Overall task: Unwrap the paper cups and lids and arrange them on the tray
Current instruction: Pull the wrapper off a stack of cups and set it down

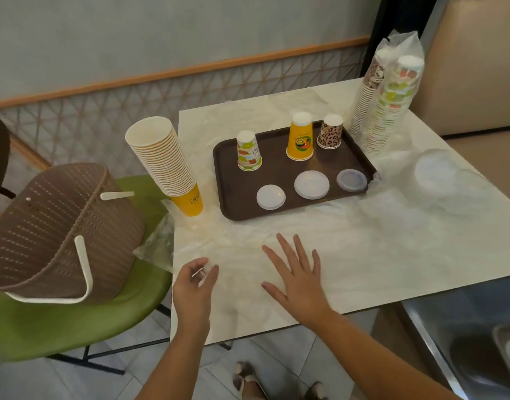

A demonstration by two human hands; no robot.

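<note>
A brown tray (236,194) on the white table holds three upside-down cups: a patterned cup (248,151), a yellow cup (300,138) and a leopard-print cup (330,132). In front of them lie three lids: a white lid (270,197), a larger white lid (311,184) and a greyish lid (351,180). My left hand (193,287) pinches clear plastic wrap (202,273) near the table's front left edge. My right hand (298,277) lies flat with fingers spread on the wrap-covered table.
A tall stack of yellow cups (164,160) leans at the table's left edge. Two wrapped cup stacks (383,96) stand at the back right. A bagged stack of lids (438,171) lies right of the tray. A brown basket (54,226) sits on a green chair (75,321).
</note>
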